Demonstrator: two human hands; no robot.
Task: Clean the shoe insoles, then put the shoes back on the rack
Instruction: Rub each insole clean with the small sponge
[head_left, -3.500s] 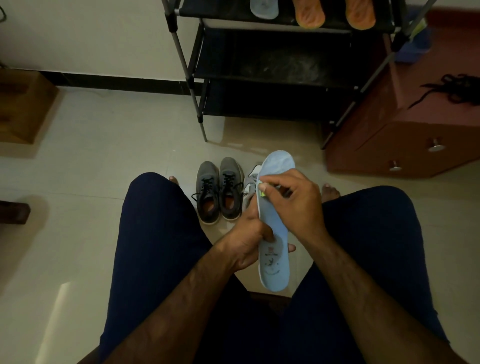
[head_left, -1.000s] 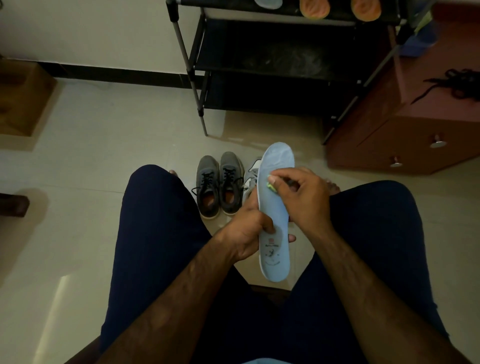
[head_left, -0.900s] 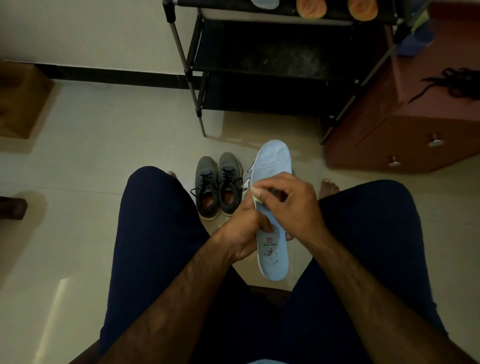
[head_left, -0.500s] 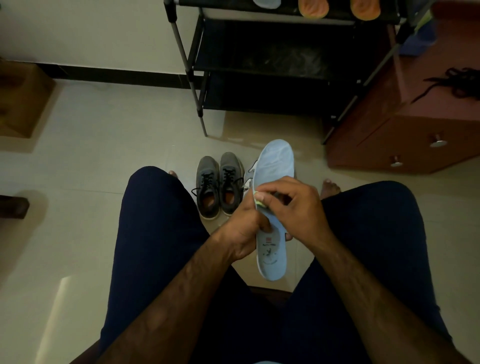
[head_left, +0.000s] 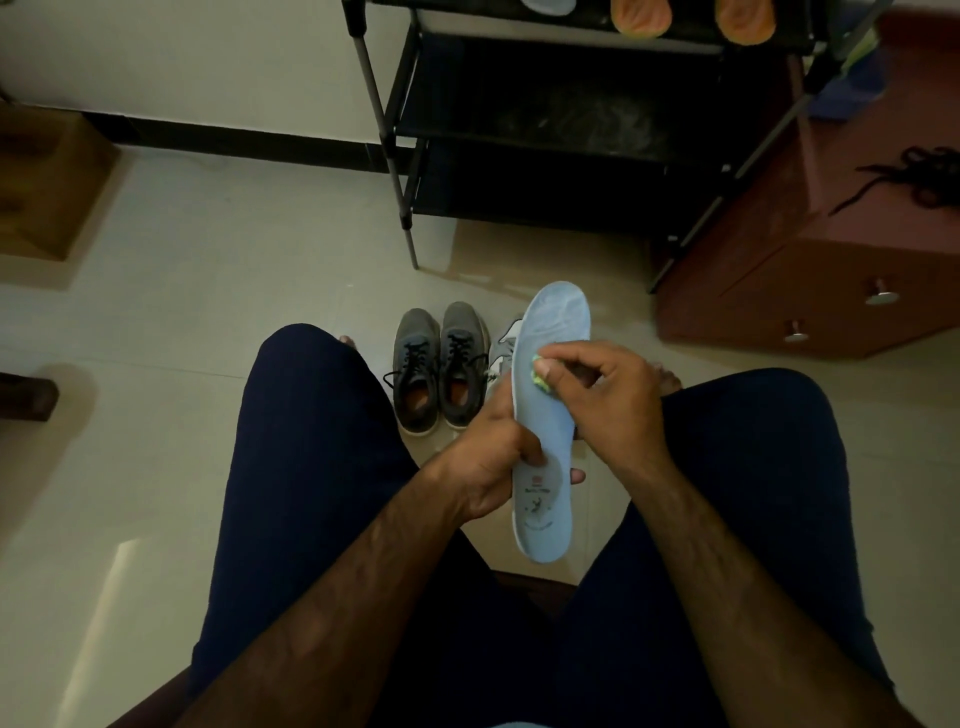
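Observation:
A light blue insole (head_left: 548, 441) stands lengthwise between my knees, toe end pointing away. My left hand (head_left: 485, 462) grips its left edge near the middle, thumb on the printed heel area. My right hand (head_left: 602, 400) pinches a small yellow-green scrubber (head_left: 537, 375) against the insole's upper half. On the floor beyond sits a pair of grey lace-up shoes (head_left: 439, 366) with orange linings. A white shoe (head_left: 501, 345) lies partly hidden behind the insole. On the black shoe rack (head_left: 561, 119), a pale insole (head_left: 548, 4) and two orange insoles (head_left: 641, 18) lie on an upper shelf.
A reddish-brown drawer cabinet (head_left: 831, 270) stands right of the rack, with black laces (head_left: 919, 179) on top. A wooden block (head_left: 47, 182) sits at the far left by the wall. My bare toes touch the tiled floor either side of the shoes.
My right hand has slid the scrubber back and forth over the insole's upper half. The left hand keeps the same grip and the insole has barely shifted.

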